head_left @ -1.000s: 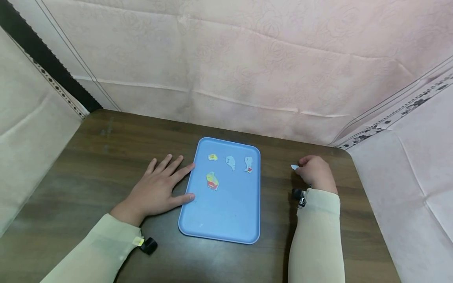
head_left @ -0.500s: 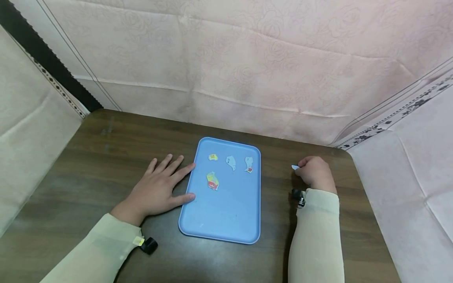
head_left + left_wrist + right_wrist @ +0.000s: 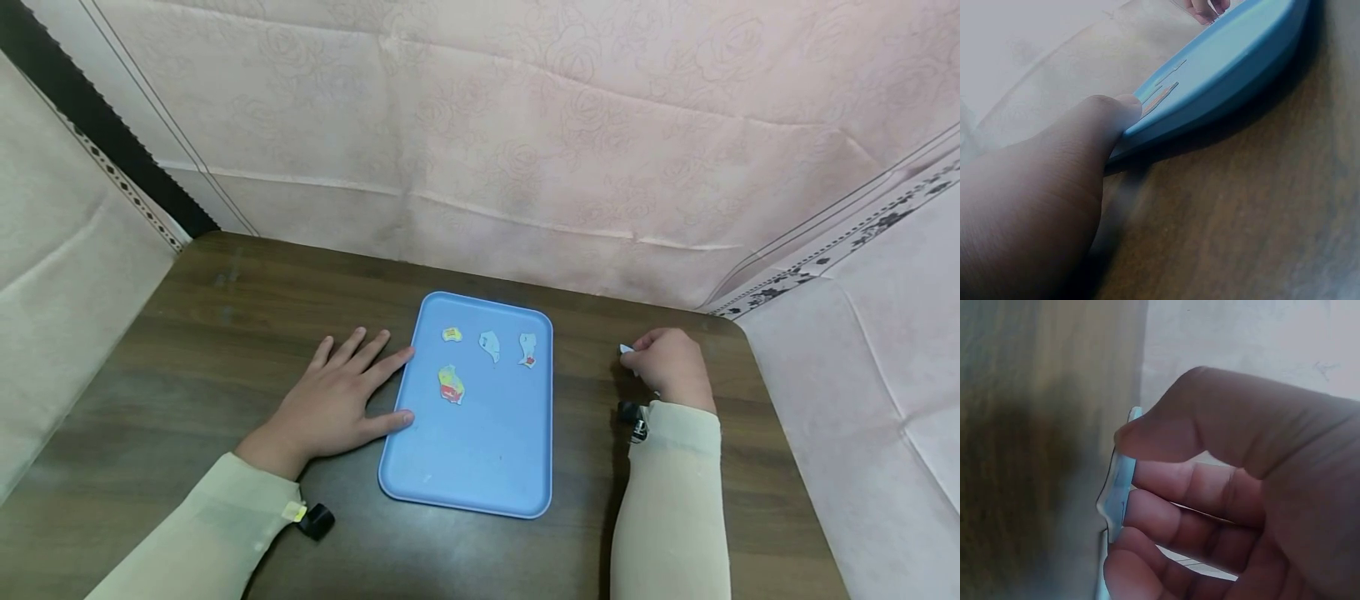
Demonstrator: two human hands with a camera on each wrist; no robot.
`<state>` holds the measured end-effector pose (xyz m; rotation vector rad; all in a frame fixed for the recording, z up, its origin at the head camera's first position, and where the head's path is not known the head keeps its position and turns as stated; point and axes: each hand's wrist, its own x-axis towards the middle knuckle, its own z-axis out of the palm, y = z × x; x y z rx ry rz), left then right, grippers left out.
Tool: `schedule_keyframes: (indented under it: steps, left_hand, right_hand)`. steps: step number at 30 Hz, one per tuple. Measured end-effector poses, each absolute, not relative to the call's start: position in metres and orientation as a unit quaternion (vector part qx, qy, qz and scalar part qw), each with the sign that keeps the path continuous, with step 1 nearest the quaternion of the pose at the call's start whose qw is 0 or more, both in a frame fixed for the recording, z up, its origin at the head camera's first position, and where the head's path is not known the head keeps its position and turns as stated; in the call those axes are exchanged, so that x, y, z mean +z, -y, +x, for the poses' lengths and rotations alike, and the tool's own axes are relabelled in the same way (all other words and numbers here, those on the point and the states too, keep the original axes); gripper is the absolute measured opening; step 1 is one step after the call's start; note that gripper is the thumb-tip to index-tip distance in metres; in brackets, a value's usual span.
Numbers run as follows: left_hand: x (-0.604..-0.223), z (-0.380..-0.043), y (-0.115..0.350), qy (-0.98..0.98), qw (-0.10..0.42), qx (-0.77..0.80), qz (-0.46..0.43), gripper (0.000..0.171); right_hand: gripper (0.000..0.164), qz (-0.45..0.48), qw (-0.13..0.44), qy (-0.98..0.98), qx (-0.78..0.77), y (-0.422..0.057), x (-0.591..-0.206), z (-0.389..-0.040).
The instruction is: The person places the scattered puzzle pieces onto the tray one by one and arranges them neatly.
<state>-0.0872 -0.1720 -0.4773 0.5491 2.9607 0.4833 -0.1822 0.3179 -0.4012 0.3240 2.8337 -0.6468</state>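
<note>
On the brown table (image 3: 187, 358), the blue tray (image 3: 487, 454) lies left of the right hand (image 3: 670, 368), its rim under the thumb of the left hand (image 3: 330, 410), spread and clasping nothing. Four flat pieces (image 3: 451, 384) lie on the tray, left of the right grip, where thumb and fingers pinch a pale-blue piece (image 3: 1120, 487).

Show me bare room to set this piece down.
Free: the near half of the tray, below the red-and-yellow piece, and the table between the tray's right rim and the right hand. Crowded: the tray's far end, with three pieces in a row, and its left rim, where the left hand rests.
</note>
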Motion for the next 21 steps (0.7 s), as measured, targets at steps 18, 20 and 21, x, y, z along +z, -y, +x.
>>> schedule_keyframes:
  steps: [18,20,21]
  left_hand:
    - [-0.477,-0.087,0.172,-0.970,0.045,0.159,0.181,0.099]
    - [-0.478,-0.087,0.172,-0.970,0.044,0.158,0.181,0.100]
    - [-0.478,-0.087,0.172,-0.970,0.043,0.159,0.181,0.100]
  right_hand:
    - [0.032,0.107,0.059,-0.968,-0.219,-0.292,-0.362,-0.170]
    - [0.032,0.100,0.052,-0.969,-0.220,-0.286,-0.356,-0.167]
    - [0.031,0.096,0.046,-0.970,-0.220,-0.284,-0.353,-0.165]
